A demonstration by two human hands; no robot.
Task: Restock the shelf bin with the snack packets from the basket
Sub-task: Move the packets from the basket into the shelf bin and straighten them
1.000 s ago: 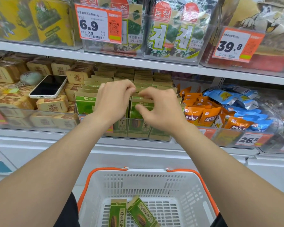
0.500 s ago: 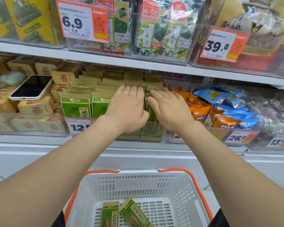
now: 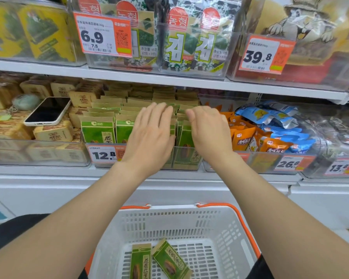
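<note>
Left hand (image 3: 149,137) flat, right hand (image 3: 208,131) bent-fingered, grasp unclear, on shelf bin (image 3: 181,159); snack packets (image 3: 170,260) below them: likely light, flimsy; pinch top seam.

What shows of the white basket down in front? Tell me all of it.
The basket is white plastic with slotted walls and floor, and orange handles lie folded along its rim. It sits low in front of the person, between the forearms, open side up. Two green snack packets lie flat on its floor, one straight, one tilted. The left hand and right hand are up at the shelf bin, not touching it.
</note>
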